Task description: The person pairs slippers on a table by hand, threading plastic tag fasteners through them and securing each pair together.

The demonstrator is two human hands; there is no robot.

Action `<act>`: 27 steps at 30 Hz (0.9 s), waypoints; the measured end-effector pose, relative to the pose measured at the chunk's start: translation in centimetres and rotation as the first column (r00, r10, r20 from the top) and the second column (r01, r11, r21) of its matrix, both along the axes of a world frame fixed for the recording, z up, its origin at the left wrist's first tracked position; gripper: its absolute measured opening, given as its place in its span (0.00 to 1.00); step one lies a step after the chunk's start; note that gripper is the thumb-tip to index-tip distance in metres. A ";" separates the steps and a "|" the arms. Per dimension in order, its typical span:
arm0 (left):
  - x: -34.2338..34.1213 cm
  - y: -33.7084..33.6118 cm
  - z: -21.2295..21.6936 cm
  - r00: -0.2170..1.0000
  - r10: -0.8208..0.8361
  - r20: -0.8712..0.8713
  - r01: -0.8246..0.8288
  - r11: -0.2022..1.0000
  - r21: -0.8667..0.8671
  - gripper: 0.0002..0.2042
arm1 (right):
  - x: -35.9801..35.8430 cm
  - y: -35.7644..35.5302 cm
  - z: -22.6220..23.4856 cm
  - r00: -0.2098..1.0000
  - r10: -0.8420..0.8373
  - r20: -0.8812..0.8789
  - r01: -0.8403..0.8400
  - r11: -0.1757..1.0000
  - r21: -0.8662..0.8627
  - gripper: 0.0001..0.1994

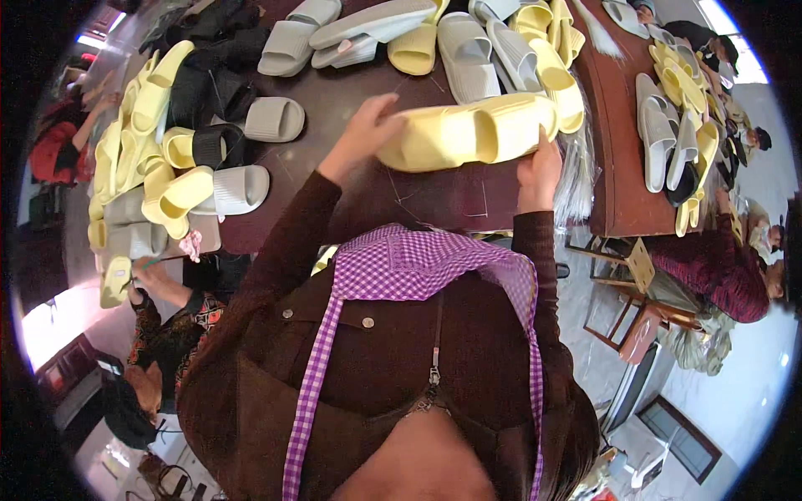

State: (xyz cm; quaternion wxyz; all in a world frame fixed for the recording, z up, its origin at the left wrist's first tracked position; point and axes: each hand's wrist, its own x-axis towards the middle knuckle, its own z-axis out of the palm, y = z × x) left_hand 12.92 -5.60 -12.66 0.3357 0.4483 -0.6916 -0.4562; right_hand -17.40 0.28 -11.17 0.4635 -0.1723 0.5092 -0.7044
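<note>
— Yellow foam is what we are gripping: a pair of pale yellow slippers (pixel 468 132), pressed together sole to sole, lying sideways above the dark brown table (pixel 434 196).

— And our hands, how are they sitting?

— Our left hand (pixel 366 127) is closing on the toe end, fingers curling over the top. Our right hand (pixel 539 171) is clamping the heel end from below, thumb pointing up against the foam.

— What are we seeing just past the right hand?

— We are seeing a sheaf of clear plastic bags (pixel 575 179) hanging off the table edge right beside it.

— And beyond the left?

— Grey slippers (pixel 242 188) and black ones (pixel 219 144) are lying loose, with a heap of yellow slippers (pixel 138 125) further out. Past the pair we are holding, more grey and yellow slippers (pixel 493 46) are piling up across the table.
</note>
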 end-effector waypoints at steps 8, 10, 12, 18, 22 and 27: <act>-1.4 3.4 -0.1 0.877 0.286 -0.386 0.002 0.802 0.598 0.19 | -0.3 1.7 -5.0 0.961 -0.132 0.243 0.147 0.988 -0.043 0.14; -1.7 3.0 -0.7 0.835 0.349 -0.426 -0.007 0.780 0.626 0.18 | 0.3 2.0 -6.3 0.966 -0.089 0.245 0.103 0.993 -0.049 0.14; -1.7 2.2 -1.5 0.820 0.414 -0.396 -0.115 0.797 0.593 0.15 | 1.1 2.6 -6.9 0.941 -0.098 0.324 0.113 0.993 -0.027 0.15; 2.2 -0.4 -0.4 0.843 0.448 -0.297 -0.290 0.844 0.451 0.13 | -4.7 5.3 -6.0 0.940 -0.216 0.264 0.211 0.976 0.048 0.15; 3.8 -1.9 0.5 0.878 0.406 -0.253 -0.288 0.871 0.398 0.13 | -9.9 6.2 -4.4 0.973 -0.223 0.053 0.211 0.961 0.178 0.15; 1.7 -2.3 0.4 0.937 0.291 -0.192 -0.228 0.929 0.291 0.14 | -7.1 4.0 -1.1 0.954 -0.037 -0.296 0.113 0.963 0.245 0.17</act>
